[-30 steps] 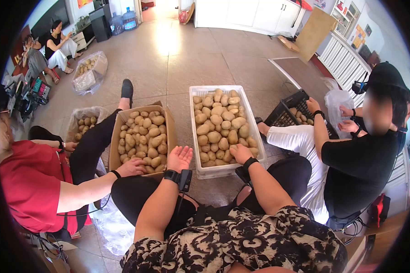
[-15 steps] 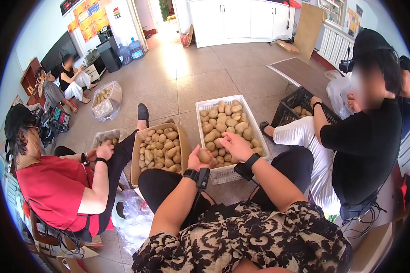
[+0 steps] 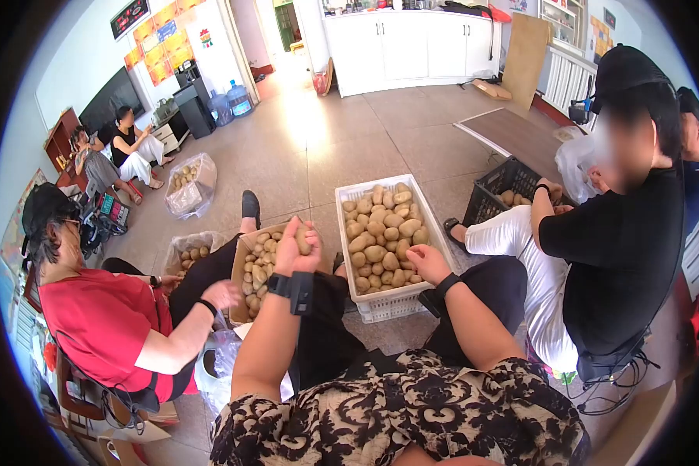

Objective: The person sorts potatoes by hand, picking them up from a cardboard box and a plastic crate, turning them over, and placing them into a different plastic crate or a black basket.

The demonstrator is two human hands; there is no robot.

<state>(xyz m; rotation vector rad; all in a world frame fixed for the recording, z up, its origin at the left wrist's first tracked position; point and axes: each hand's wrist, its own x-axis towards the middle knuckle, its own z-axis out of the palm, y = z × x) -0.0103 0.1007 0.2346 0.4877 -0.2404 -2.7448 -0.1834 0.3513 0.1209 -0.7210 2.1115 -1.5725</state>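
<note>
My left hand (image 3: pixel 290 250) is closed round a potato (image 3: pixel 303 240) above the right side of a cardboard box (image 3: pixel 240 289) of potatoes. In front of me stands a white plastic crate (image 3: pixel 389 305) filled with potatoes (image 3: pixel 377 229). Over the crate's right front part is my right hand (image 3: pixel 429 263), its fingers curled together close to the potatoes. Whatever those fingers may hold is too small or hidden to make out.
To my left sits a person in red (image 3: pixel 109 311), one hand near the cardboard box. At right, a person in black (image 3: pixel 610 256) works at a black crate (image 3: pixel 485 194). A bagged box of potatoes (image 3: pixel 190 186) stands farther back; a board (image 3: pixel 512 136) leans behind the black crate.
My left hand has moved left and up with the potato, from the white crate to the cardboard box. My right hand has shifted right and down. The red-clad person's near hand has moved toward the box.
</note>
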